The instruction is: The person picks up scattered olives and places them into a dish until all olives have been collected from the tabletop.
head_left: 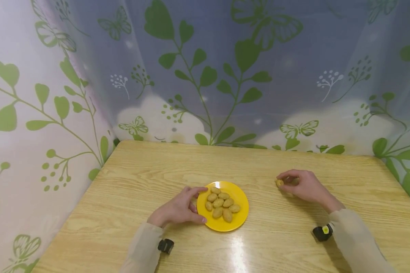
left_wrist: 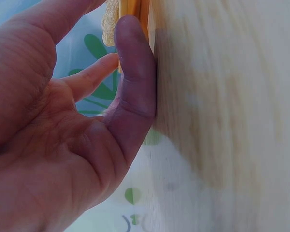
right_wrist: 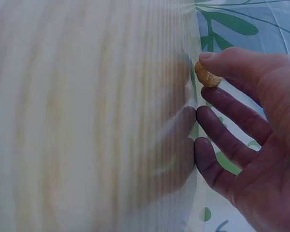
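Note:
A yellow plate (head_left: 240, 220) lies on the wooden table in the head view, bearing several oval tan nuts in rough shells (head_left: 227, 215). At its left rim, my left hand (head_left: 181, 206) touches the edge with thumb and forefinger spread apart. The left wrist view shows the palm of that hand (left_wrist: 87, 121) beside the plate's edge (left_wrist: 130, 7) and part of a nut (left_wrist: 109, 24). Right of the plate, my right hand (head_left: 305, 185) pinches a single nut (head_left: 279, 182) close to the tabletop. In the right wrist view the nut (right_wrist: 206, 76) sits between thumb and finger; the other fingers reach the table surface.
The wood-grain table (head_left: 150, 163) ends at the back against a patterned curtain (head_left: 205, 76) with leaves and butterflies. Another patterned sheet (head_left: 37, 144) hangs along the left side. Bands with small black devices (head_left: 322, 232) are on both wrists.

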The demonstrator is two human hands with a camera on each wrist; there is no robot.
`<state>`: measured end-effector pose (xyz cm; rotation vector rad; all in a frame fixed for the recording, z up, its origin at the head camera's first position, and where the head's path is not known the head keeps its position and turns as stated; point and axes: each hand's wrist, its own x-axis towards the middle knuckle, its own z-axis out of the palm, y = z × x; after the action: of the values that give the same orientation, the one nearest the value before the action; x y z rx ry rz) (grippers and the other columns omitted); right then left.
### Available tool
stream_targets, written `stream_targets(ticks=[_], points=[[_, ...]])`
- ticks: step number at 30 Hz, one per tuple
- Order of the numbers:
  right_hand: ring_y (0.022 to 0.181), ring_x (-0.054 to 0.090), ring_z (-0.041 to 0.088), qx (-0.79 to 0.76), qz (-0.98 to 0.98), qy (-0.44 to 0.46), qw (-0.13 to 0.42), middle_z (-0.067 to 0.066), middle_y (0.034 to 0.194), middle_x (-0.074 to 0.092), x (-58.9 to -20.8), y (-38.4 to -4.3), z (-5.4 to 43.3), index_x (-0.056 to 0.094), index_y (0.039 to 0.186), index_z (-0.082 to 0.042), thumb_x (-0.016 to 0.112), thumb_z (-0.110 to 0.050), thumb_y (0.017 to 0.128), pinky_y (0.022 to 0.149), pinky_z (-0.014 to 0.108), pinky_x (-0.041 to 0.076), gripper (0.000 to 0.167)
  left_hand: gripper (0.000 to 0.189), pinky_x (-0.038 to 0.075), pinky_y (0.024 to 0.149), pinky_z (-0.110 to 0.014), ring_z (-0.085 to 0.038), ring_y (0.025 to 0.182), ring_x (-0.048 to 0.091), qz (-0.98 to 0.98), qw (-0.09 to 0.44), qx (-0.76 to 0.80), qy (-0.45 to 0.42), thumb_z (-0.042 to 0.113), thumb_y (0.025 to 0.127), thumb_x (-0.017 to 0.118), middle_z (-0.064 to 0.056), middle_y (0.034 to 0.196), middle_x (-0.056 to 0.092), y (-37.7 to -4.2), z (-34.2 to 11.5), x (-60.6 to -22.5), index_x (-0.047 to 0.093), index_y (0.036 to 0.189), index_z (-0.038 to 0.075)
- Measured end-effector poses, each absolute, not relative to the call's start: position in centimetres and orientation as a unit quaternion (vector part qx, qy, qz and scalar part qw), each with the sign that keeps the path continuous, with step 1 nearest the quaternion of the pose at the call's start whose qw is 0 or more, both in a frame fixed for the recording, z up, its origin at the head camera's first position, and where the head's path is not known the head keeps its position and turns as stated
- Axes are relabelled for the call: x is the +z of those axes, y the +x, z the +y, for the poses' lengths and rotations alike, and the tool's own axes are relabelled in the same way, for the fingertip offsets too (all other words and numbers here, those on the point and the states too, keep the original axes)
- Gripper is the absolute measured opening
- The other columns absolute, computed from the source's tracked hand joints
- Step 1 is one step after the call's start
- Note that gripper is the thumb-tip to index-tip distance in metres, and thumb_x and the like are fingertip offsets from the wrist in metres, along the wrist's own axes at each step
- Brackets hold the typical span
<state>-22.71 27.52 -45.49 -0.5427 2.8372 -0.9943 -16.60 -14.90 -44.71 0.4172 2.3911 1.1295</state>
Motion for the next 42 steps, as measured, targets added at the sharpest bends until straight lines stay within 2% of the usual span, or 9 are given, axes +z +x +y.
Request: stream_targets(ticks=[5, 12, 23, 29, 42], points=[[0.089, 0.07, 0.019, -0.357, 0.916, -0.171, 0.064, 0.013, 0.107, 0.074, -45.5, -22.2, 27.4, 0.072, 0.121, -0.008, 0.079, -0.018, 0.09, 0.064, 0.026, 0.057, 0.033, 0.088, 0.052, 0.081, -0.024, -0.014, 0.089, 0.062, 0.869, 0.231, 0.411, 0.152, 0.023, 0.08, 0.089, -0.016, 0.139, 0.041, -16.7, -14.9, -44.7, 0.043, 0.155, 0.018], [0.089, 0.069, 0.013, -0.341, 0.92, -0.189, 0.038, 0.006, 0.105, 0.076, -45.8, -21.6, 27.3, 0.074, 0.118, -0.011, 0.079, -0.017, 0.09, 0.071, 0.024, 0.056, 0.029, 0.088, 0.052, 0.081, -0.024, -0.014, 0.088, 0.061, 0.869, 0.229, 0.41, 0.156, 0.023, 0.08, 0.089, -0.016, 0.139, 0.042, -16.7, -14.9, -44.8, 0.043, 0.155, 0.018], [0.085, 0.07, 0.01, -0.354, 0.913, -0.196, 0.038, 0.01, 0.106, 0.075, -45.9, -21.1, 26.9, 0.075, 0.117, -0.01, 0.078, -0.009, 0.088, 0.063, 0.025, 0.055, 0.029, 0.087, 0.051, 0.081, -0.026, -0.014, 0.088, 0.06, 0.868, 0.237, 0.413, 0.145, 0.025, 0.08, 0.089, -0.015, 0.141, 0.042, -16.6, -14.9, -44.8, 0.044, 0.154, 0.022], [0.087, 0.07, 0.009, -0.359, 0.91, -0.206, 0.031, 0.012, 0.113, 0.074, -45.8, -20.9, 26.5, 0.075, 0.117, -0.009, 0.078, -0.006, 0.088, 0.065, 0.024, 0.056, 0.029, 0.087, 0.051, 0.082, -0.027, -0.014, 0.088, 0.06, 0.866, 0.236, 0.416, 0.144, 0.025, 0.08, 0.09, -0.015, 0.141, 0.042, -16.7, -14.9, -44.9, 0.044, 0.154, 0.022], [0.087, 0.071, 0.008, -0.362, 0.904, -0.227, 0.023, 0.012, 0.113, 0.075, -45.3, -20.5, 25.4, 0.076, 0.115, -0.009, 0.079, -0.006, 0.087, 0.072, 0.023, 0.058, 0.028, 0.087, 0.051, 0.082, -0.027, -0.014, 0.088, 0.061, 0.865, 0.234, 0.418, 0.146, 0.025, 0.08, 0.09, -0.015, 0.141, 0.041, -16.7, -15.0, -44.9, 0.044, 0.154, 0.022]])
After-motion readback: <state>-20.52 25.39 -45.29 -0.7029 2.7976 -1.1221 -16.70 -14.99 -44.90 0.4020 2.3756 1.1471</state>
